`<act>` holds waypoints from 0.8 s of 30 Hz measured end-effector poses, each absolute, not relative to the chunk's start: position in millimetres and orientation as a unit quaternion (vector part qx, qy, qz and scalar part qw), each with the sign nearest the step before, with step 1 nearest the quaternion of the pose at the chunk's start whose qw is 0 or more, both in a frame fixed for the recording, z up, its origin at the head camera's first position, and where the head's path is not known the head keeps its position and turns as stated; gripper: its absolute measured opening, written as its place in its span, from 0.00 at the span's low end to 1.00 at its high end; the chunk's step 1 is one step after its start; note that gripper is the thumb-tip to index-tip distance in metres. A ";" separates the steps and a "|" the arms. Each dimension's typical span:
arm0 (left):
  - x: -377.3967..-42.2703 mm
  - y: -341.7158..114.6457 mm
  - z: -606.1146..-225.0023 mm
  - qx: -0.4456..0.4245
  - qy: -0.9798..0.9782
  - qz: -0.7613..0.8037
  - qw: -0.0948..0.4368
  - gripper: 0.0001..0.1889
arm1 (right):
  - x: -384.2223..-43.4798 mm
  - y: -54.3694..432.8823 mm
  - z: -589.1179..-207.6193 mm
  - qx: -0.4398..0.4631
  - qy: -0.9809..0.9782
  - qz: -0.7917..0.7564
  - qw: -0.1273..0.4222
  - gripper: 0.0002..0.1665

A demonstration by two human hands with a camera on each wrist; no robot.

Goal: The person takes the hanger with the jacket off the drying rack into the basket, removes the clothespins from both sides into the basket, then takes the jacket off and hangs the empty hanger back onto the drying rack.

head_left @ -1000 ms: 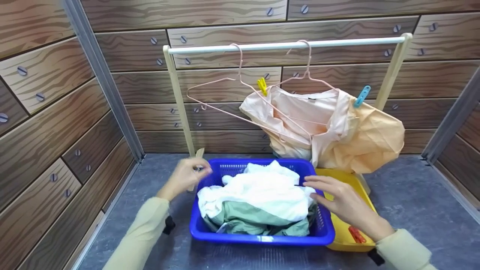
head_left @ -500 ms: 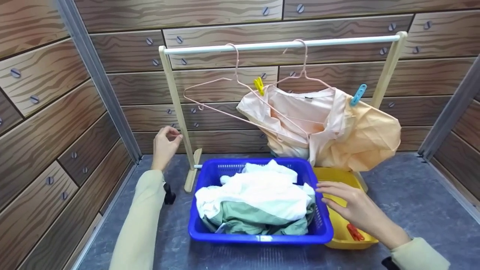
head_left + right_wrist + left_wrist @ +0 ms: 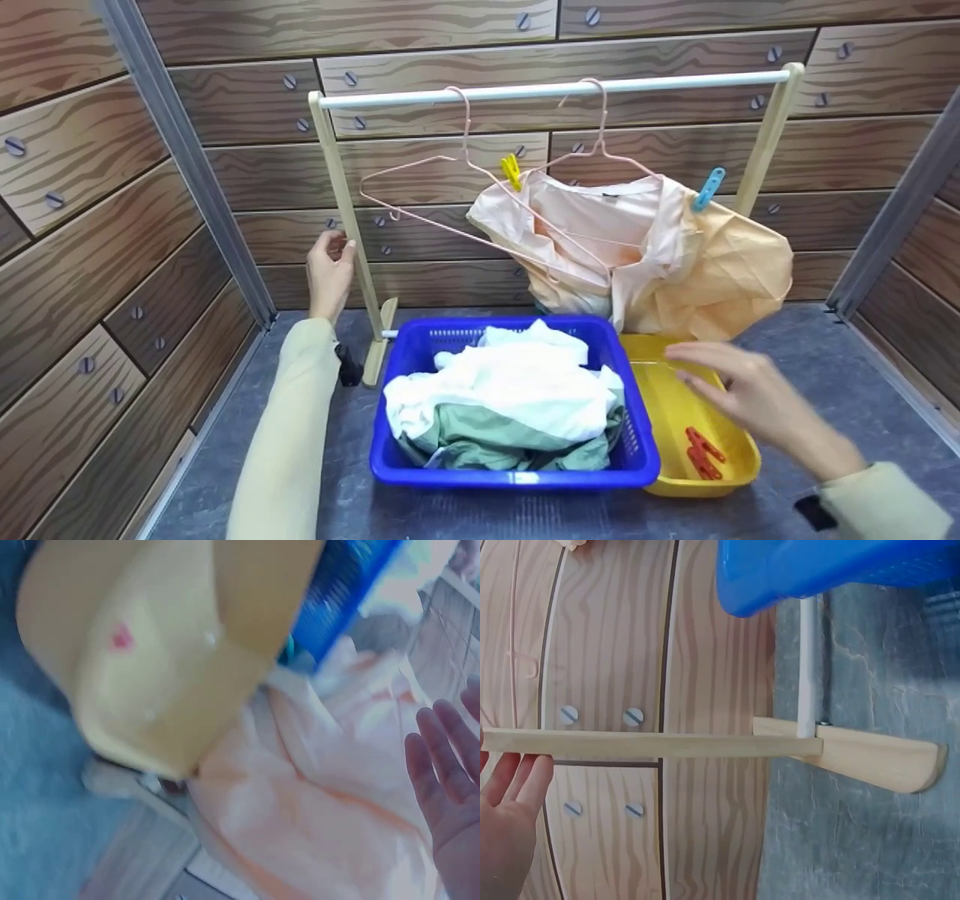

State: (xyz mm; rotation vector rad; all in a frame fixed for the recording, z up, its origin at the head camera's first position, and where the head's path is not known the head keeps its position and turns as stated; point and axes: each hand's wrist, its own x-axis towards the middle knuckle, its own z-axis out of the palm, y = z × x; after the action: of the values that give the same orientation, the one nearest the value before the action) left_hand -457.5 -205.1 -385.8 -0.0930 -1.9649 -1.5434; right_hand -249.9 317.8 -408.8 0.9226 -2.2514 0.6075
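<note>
My left hand [image 3: 330, 274] is at the left post of a wooden clothes rack [image 3: 346, 195]. In the left wrist view its fingers [image 3: 531, 778] reach the post's edge, apparently touching it; the thumb is mostly out of frame. My right hand [image 3: 765, 397] hovers over the right side of a yellow tray [image 3: 739, 469], holding nothing, fingers extended. Red clothespins [image 3: 703, 454] lie in that tray. On the rack's white rail hang a bare pink hanger [image 3: 420, 214] and a second hanger [image 3: 602, 127] bearing a peach garment [image 3: 720, 262], with a yellow clothespin [image 3: 511, 172] and a blue clothespin [image 3: 709, 189] at its shoulders.
A blue basket [image 3: 517, 478] stands in front of the rack, heaped with white clothing [image 3: 502, 382] and green cloth [image 3: 487, 427]. The yellow tray sits against its right side, partly below the peach garment. Wood-patterned walls [image 3: 247, 176] enclose the grey tabletop [image 3: 847, 375].
My left hand has moved from the basket's left rim up and back to the rack's post. The right hand has drawn away rightward from the clothes in the basket.
</note>
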 end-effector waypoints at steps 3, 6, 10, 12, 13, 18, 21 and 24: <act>-458.2 -203.7 -383.1 -0.026 -0.746 -0.580 0.326 0.07 | -254.2 331.2 -386.0 0.343 -0.847 0.224 0.339 0.27; -457.4 -203.2 -380.3 -0.021 -0.749 -0.576 0.328 0.07 | -259.9 344.6 -358.6 0.330 -0.840 0.222 0.371 0.25; -456.2 -203.3 -377.2 -0.020 -0.757 -0.567 0.324 0.07 | -272.8 359.7 -323.0 0.280 -0.845 0.214 0.402 0.22; -456.3 -203.7 -376.6 -0.021 -0.760 -0.563 0.323 0.07 | -281.7 365.1 -307.6 0.253 -0.856 0.205 0.402 0.20; -456.3 -204.0 -376.8 -0.021 -0.760 -0.563 0.323 0.07 | -286.4 367.3 -301.3 0.240 -0.863 0.200 0.398 0.19; -455.9 -205.2 -381.5 -0.023 -0.758 -0.568 0.321 0.07 | -310.2 374.4 -282.2 0.216 -0.891 0.171 0.361 0.16; -456.3 -206.6 -382.9 -0.030 -0.759 -0.567 0.319 0.07 | -321.9 375.4 -279.7 0.202 -0.906 0.167 0.333 0.14; -456.4 -207.3 -381.2 -0.032 -0.757 -0.570 0.318 0.07 | -332.1 373.6 -282.5 0.190 -0.913 0.183 0.310 0.12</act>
State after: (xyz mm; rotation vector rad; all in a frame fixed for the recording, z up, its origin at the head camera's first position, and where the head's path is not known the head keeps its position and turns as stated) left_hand -456.4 -207.3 -381.2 -0.0849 -1.9913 -1.4990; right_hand -332.1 373.6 -282.5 0.5008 -2.4124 0.4847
